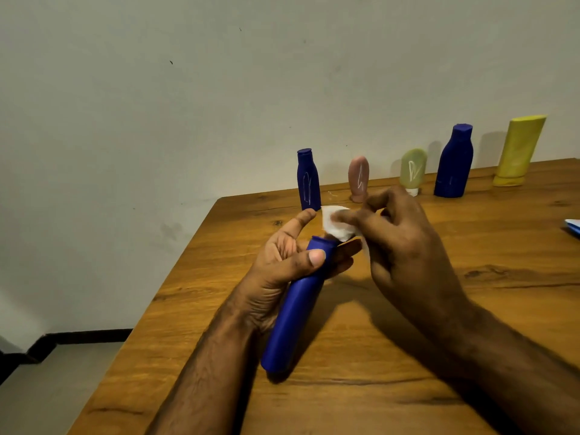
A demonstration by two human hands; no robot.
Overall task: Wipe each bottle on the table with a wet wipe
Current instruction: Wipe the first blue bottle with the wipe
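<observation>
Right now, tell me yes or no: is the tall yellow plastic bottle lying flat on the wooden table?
No, the tall yellow plastic bottle stands on its cap end on the wooden table, leaning slightly.

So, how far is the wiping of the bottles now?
Nothing shows as finished. In hand: the left hand grips a blue bottle while the right hand pinches the wet wipe at its cap. Five bottles stand by the wall; whether any is wiped, I cannot tell.

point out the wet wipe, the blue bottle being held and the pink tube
wet wipe (337,226), head view, middle of the white sheet
held blue bottle (293,315), head view, mid body
pink tube (358,177), head view, mid body
</observation>
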